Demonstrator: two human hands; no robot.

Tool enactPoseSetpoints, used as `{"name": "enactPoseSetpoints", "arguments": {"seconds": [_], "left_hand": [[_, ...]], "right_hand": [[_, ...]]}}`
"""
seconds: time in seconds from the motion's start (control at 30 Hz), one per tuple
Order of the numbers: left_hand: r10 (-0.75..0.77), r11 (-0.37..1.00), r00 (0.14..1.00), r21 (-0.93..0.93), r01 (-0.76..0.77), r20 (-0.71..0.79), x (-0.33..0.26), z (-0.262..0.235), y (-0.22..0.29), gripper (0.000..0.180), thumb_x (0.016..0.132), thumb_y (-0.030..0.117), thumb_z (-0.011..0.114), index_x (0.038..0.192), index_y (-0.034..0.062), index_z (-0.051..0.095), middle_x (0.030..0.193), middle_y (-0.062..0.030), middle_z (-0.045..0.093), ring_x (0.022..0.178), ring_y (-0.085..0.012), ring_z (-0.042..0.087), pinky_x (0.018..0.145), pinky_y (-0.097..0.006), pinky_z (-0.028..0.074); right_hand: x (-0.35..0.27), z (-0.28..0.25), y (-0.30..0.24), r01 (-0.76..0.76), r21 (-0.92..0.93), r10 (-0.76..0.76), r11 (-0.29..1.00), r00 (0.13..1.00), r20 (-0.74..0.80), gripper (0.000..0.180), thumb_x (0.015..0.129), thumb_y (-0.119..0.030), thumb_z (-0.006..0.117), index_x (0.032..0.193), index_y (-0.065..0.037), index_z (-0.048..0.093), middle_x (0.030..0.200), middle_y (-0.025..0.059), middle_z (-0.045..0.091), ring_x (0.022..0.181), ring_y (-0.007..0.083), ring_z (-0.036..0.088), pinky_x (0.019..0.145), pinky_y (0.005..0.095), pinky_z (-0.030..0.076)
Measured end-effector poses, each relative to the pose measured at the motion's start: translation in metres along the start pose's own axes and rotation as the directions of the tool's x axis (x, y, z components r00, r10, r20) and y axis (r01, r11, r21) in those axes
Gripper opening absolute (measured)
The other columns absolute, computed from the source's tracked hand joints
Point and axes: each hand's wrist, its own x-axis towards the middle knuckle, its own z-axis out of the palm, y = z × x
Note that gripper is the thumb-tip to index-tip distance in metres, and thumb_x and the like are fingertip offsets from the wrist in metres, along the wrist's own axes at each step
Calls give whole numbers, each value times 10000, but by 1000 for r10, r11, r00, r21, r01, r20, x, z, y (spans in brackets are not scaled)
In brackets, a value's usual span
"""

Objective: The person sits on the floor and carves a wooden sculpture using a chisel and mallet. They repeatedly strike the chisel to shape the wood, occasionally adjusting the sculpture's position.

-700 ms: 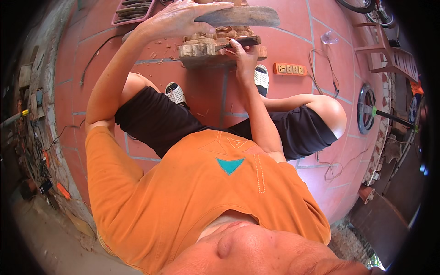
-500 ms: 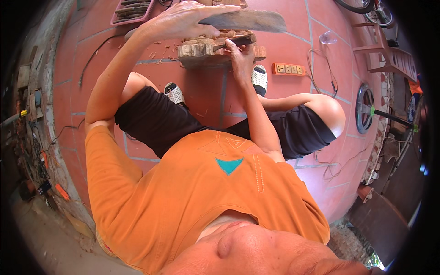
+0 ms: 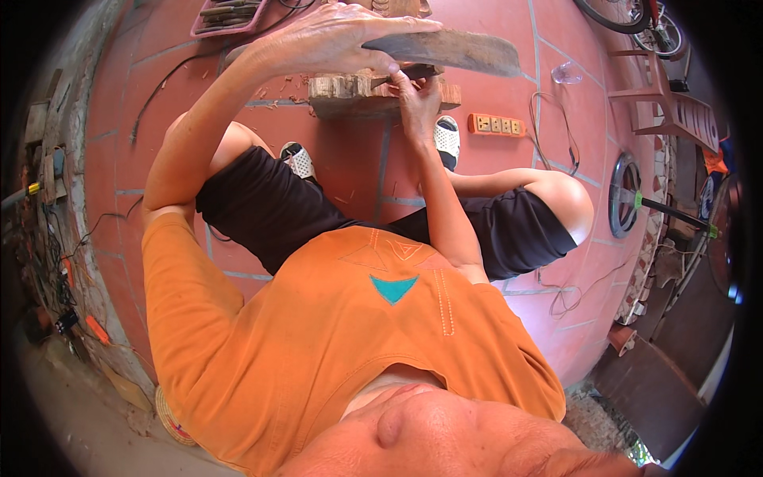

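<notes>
Two hands are working over a wooden block (image 3: 350,94) lying on the red tiled floor (image 3: 350,171). Nearer, the right hand (image 3: 417,95) is pinching a small dark tool (image 3: 407,73) against the block's top. Farther, the left hand (image 3: 334,36) is gripping a flat wooden slab (image 3: 461,52), its long axis running rightward above the block.

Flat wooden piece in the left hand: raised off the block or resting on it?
Raised. The left hand holds the flat wooden piece roughly level above the wooden block; the right hand grips something on the block.
</notes>
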Motion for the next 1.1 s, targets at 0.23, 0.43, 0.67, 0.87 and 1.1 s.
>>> {"name": "enactPoseSetpoints", "arguments": {"seconds": [0.23,0.43,0.67,0.87,1.1], "left_hand": [[67,998,997,8,-66,-49,1,8,-9,698,930,387,613,1542,157,368,1203,-220,650,1054,-367,641,916,-458,476],[-46,991,997,124,52,-54,3,38,-30,747,855,397,699,1532,321,393,1226,-146,673,1017,-289,659,956,-395,499],[-68,977,998,204,68,-10,-1,23,-20,721,869,297,682,1532,291,399,1134,-149,694,925,-340,655,912,-436,497],[-58,998,998,9,58,-6,4,-1,4,736,919,374,648,1547,144,342,1155,-244,658,1014,-407,647,881,-486,490],[-52,984,998,173,46,31,6,23,-35,743,875,270,687,1541,220,362,1077,-219,684,922,-373,659,875,-458,501]], "right_hand": [[-2,2,-2,25,-55,-25,998,1000,18,226,906,-82,735,1058,32,613,913,76,705,757,105,657,642,243,529],[2,5,0,58,-195,-59,979,998,3,269,898,-125,749,1062,48,625,907,123,724,774,127,673,665,271,534],[4,7,7,78,-237,-82,968,997,-7,272,871,-145,773,1034,32,645,886,140,728,788,165,694,700,305,551],[5,3,5,118,-304,-118,945,993,21,257,865,-128,772,1017,33,642,882,139,728,771,174,698,688,317,554],[7,4,7,52,-217,-46,975,998,35,280,886,-119,751,1086,19,613,917,103,710,769,171,692,656,296,556]]}}
